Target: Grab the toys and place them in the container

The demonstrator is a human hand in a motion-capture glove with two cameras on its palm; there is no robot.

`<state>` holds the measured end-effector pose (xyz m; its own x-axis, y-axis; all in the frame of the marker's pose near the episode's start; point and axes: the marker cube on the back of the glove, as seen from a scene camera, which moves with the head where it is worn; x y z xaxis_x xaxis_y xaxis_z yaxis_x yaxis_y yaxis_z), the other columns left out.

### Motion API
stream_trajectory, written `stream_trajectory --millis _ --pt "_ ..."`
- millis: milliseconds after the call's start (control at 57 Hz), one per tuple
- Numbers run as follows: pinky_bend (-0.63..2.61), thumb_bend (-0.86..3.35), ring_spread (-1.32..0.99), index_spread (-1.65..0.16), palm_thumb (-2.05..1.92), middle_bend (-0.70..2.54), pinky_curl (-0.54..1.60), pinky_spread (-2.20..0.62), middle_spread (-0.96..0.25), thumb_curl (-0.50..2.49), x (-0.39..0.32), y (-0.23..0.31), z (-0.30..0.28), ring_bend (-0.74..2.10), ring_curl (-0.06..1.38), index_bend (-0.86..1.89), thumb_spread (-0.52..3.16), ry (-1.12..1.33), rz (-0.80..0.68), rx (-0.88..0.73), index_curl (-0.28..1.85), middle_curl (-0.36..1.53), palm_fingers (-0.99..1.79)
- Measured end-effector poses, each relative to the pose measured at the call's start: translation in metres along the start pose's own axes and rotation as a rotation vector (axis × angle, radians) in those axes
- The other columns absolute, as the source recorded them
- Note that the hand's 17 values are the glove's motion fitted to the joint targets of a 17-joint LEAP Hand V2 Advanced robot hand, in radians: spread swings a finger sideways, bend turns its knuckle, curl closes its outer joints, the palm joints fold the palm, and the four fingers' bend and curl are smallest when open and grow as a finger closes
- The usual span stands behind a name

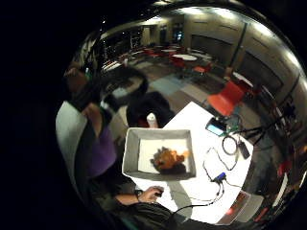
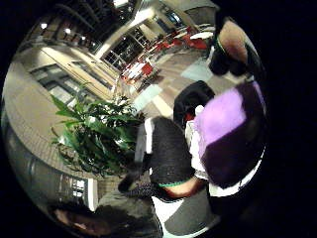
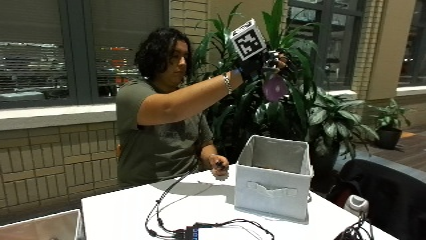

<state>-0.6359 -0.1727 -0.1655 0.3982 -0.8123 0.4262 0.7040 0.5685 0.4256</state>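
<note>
Outside view shows a grey fabric cube container [image 3: 274,186] standing on the white table [image 3: 126,212]. Seen from the little finger side palm view, the container [image 1: 132,158] has a white floor and holds an orange and dark plush toy [image 1: 169,159]. High above the container, the gloved right hand [image 3: 256,62] grips a round purple and black soft toy [image 3: 274,88], which hangs below the fingers. The bare left hand [image 3: 218,165] rests at the table edge just beside the container, fingers curled.
</note>
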Motion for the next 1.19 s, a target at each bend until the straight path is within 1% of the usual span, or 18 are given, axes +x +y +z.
stream_trajectory --millis 18,70,123,193,298,386,526,579,737,948,1070,1193 --pt "1.16 -0.07 -0.36 -0.44 -0.08 0.73 0.57 -0.39 -0.29 0.93 0.001 0.002 -0.001 1.18 0.69 0.40 1.28 -0.018 -0.007 0.008 1.11 0.81 0.47" --pt "1.10 -0.09 -0.33 -0.45 -0.11 0.66 0.56 -0.32 -0.27 0.84 0.005 0.008 -0.004 1.04 0.65 0.44 1.27 -0.051 -0.023 0.021 1.08 0.78 0.27" --pt "1.08 -0.09 -0.31 -0.46 -0.12 0.62 0.52 -0.28 -0.26 0.76 0.012 0.016 -0.010 0.95 0.60 0.44 1.27 -0.038 -0.008 -0.001 1.04 0.74 0.27" --pt "1.05 -0.08 -0.30 -0.46 -0.11 0.57 0.48 -0.22 -0.24 0.67 0.026 0.035 -0.013 0.87 0.54 0.44 1.26 0.089 0.004 -0.076 1.00 0.70 0.27" --pt "0.97 -0.09 -0.27 -0.46 -0.12 0.51 0.44 -0.15 -0.21 0.56 0.054 0.094 -0.025 0.81 0.51 0.44 1.25 0.193 -0.113 -0.181 0.95 0.67 0.21" --pt "0.91 -0.08 -0.26 -0.45 -0.12 0.51 0.41 -0.10 -0.19 0.48 0.080 0.141 -0.025 0.78 0.49 0.43 1.25 0.297 0.004 -0.213 0.91 0.65 0.20" --pt "0.83 -0.08 -0.24 -0.45 -0.11 0.50 0.38 -0.05 -0.17 0.38 0.104 0.232 -0.023 0.71 0.46 0.41 1.27 0.336 0.054 -0.283 0.85 0.62 0.17" --pt "0.81 -0.07 -0.23 -0.44 -0.11 0.49 0.37 -0.04 -0.16 0.35 0.118 0.264 -0.020 0.69 0.45 0.41 1.28 0.348 0.102 -0.295 0.83 0.61 0.17" --pt "0.75 -0.06 -0.23 -0.44 -0.10 0.49 0.34 -0.01 -0.15 0.28 0.135 0.338 -0.006 0.67 0.43 0.37 1.30 0.340 0.193 -0.301 0.77 0.58 0.18" --pt "0.69 -0.06 -0.22 -0.43 -0.09 0.47 0.32 0.01 -0.14 0.23 0.153 0.392 0.004 0.64 0.41 0.35 1.32 0.340 0.296 -0.265 0.72 0.55 0.20" --pt "0.67 -0.05 -0.22 -0.43 -0.08 0.45 0.32 0.01 -0.14 0.21 0.165 0.410 0.010 0.60 0.39 0.35 1.34 0.316 0.353 -0.331 0.70 0.53 0.20" --pt "0.66 -0.04 -0.21 -0.42 -0.07 0.42 0.32 0.02 -0.14 0.20 0.173 0.418 0.011 0.56 0.38 0.36 1.36 0.286 0.387 -0.311 0.68 0.52 0.19"
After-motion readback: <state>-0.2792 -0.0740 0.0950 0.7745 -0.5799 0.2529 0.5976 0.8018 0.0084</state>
